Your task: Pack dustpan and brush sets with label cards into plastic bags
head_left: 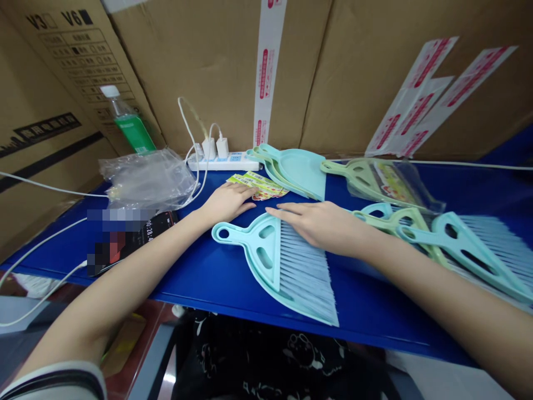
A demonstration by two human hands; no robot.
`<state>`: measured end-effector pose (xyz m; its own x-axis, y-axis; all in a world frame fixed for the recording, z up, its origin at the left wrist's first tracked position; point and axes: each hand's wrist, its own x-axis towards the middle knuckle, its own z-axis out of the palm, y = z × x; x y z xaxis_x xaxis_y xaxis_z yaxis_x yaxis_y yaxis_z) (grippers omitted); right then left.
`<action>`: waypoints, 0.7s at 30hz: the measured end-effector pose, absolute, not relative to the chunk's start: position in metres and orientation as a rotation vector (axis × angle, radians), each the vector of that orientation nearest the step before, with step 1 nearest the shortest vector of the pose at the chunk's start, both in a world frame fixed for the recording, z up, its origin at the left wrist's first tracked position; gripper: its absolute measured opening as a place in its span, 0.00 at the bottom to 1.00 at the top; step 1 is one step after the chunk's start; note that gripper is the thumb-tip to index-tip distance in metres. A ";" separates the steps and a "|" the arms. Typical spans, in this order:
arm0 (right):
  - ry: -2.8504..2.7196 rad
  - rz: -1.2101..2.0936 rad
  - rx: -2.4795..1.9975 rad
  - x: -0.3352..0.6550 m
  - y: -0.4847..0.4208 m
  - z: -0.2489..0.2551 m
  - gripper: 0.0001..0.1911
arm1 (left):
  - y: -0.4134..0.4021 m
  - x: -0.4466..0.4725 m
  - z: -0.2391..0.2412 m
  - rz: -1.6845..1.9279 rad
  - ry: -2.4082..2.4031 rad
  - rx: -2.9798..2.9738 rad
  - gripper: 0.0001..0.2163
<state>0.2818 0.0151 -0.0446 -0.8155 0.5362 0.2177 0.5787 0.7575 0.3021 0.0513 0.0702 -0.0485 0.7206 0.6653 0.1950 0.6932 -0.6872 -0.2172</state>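
A light blue hand brush [287, 261] lies in a matching dustpan on the blue table [208, 272], handle pointing left. My right hand [320, 225] rests flat on the brush's bristles, fingers stretched out. My left hand [227, 201] lies open on the table with its fingertips touching a small stack of yellow-green paper labels [260, 186]. Behind the labels sit stacked light blue dustpans [295, 169].
More brushes, green [400, 225] and blue [478, 250], lie at the right, with a bagged green dustpan [375, 178] behind. A power strip [220, 161], a crumpled plastic bag [145, 180], a bottle [127, 119] and a phone [129, 239] sit left. Cardboard boxes [375, 72] wall the back.
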 end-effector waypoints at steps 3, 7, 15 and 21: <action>-2.845 -0.556 -0.893 0.281 0.015 -0.044 0.27 | 0.069 0.053 -0.047 -0.136 -1.048 -2.613 0.17; -2.840 -0.542 -0.880 0.280 0.014 -0.045 0.25 | 0.068 0.055 -0.045 -0.157 -0.974 -2.564 0.12; -2.773 -0.590 -0.820 0.286 0.015 -0.038 0.21 | 0.068 0.043 -0.030 -0.194 -0.930 -2.426 0.12; -2.638 -0.739 -1.082 0.298 0.021 -0.022 0.17 | 0.033 0.047 -0.019 -0.457 -0.641 -2.383 0.15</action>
<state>0.2982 0.0206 -0.0217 -0.7138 0.6026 0.3568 0.7003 0.6083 0.3736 0.0467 0.0334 -0.0186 0.8221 0.3305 0.4636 0.5459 -0.6888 -0.4770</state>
